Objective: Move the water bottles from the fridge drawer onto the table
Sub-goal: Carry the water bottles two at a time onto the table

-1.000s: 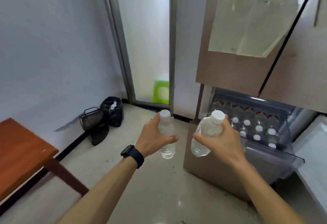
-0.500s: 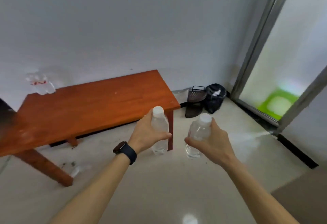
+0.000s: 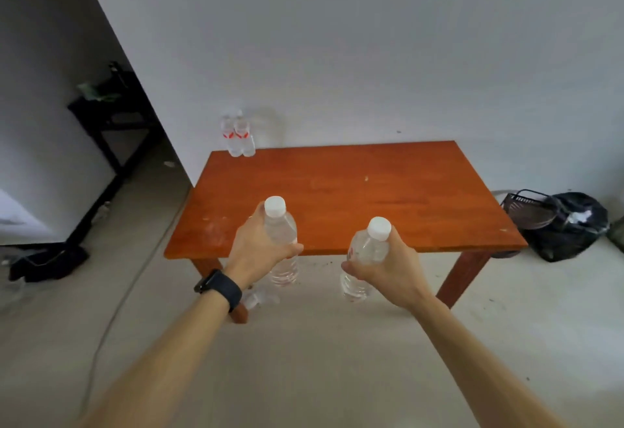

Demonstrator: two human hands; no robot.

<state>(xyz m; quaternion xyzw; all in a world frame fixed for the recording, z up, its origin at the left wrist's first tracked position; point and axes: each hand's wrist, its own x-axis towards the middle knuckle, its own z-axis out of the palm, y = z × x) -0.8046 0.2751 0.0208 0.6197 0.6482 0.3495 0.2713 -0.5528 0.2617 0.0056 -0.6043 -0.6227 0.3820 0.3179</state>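
Two bottles [image 3: 238,137] stand on the desk [image 3: 371,191]; the left hand [image 3: 256,253] grips a third bottle [image 3: 281,230], the right hand [image 3: 391,270] a fourth bottle [image 3: 367,249], neither set down.

Far bottles [image 3: 238,137] blurred — labels and count unclear.

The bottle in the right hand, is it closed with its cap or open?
Closed. A white cap sits on the neck of the bottle, which the right hand grips.

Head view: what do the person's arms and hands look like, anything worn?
Both forearms are bare, no sleeves in view. Neither the left hand nor the right hand wears a glove. A black smartwatch with a dark band sits on the left wrist.
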